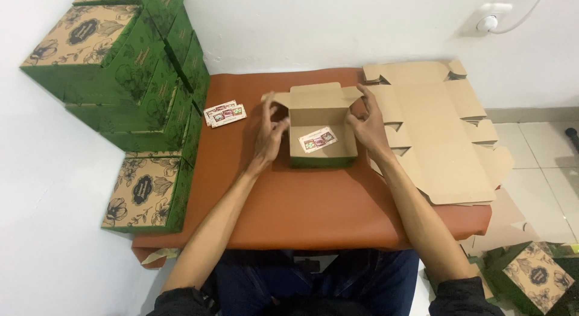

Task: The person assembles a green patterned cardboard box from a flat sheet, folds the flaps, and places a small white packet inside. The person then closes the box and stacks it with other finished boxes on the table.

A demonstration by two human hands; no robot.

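Open box: I see a small cardboard box [319, 132], plain brown inside and green outside, standing on the middle of the brown table top [313, 201] with its lid flap raised at the far side.
Left hand: my view shows the left hand [269, 135] at the box's left wall, fingers curled around the left side flap, thumb and fingers pinching it (a light hold, not a fist).
Right hand: the right hand [368, 126] is against the box's right wall, fingers spread and bent over the right flap, pressing on it.
Card inside: a small printed card [318, 139] lies flat on the box floor.
Loose cards: a few similar cards [224, 114] lie on the table left of the box, near the stack.
Flat blanks: a pile of unfolded cardboard blanks [434, 129] lies just right of the box, overhanging the table's edge.
Finished boxes: closed green floral boxes [120, 68] are stacked at the left against the wall.
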